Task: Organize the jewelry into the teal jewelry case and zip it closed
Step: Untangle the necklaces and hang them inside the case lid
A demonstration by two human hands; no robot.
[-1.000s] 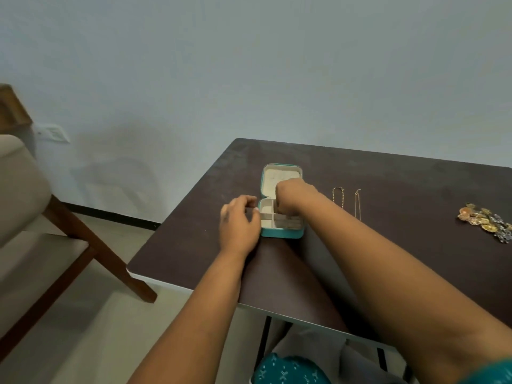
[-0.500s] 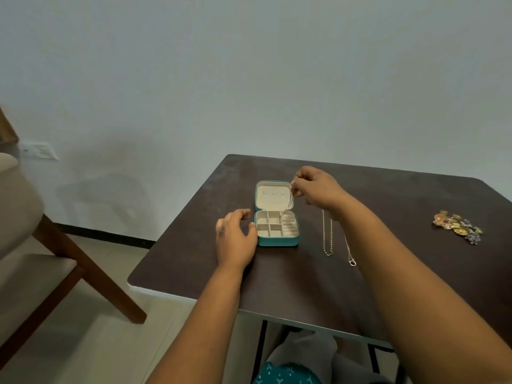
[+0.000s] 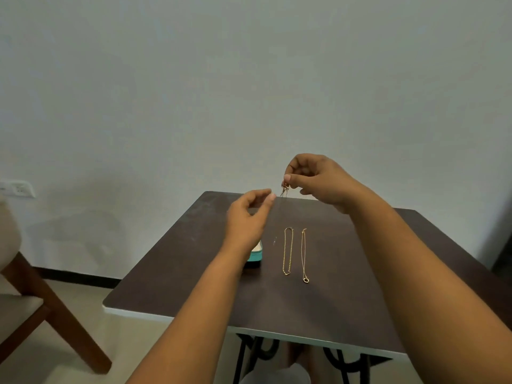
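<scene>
My right hand (image 3: 318, 181) is raised above the dark table (image 3: 346, 300) and pinches the clasp end of a thin gold necklace (image 3: 283, 187). Its fine strand hangs down toward the table, barely visible. My left hand (image 3: 245, 217) is raised beside it, thumb and forefinger meeting on the strand just below the clasp. The teal jewelry case (image 3: 255, 256) sits behind my left wrist; only a corner shows. A gold chain (image 3: 287, 250) and a finer gold chain with a ring pendant (image 3: 304, 254) lie straight on the table to the right of the case.
A wooden chair with a beige cushion (image 3: 25, 295) stands left of the table. A wall socket (image 3: 18, 189) is on the pale wall at the left. Black metal table legs (image 3: 257, 347) show under the table's near white edge.
My right hand has lifted a thin necklace out of the case and up into the air. My left hand left the case's side and rose to the strand. The view tilted up.
</scene>
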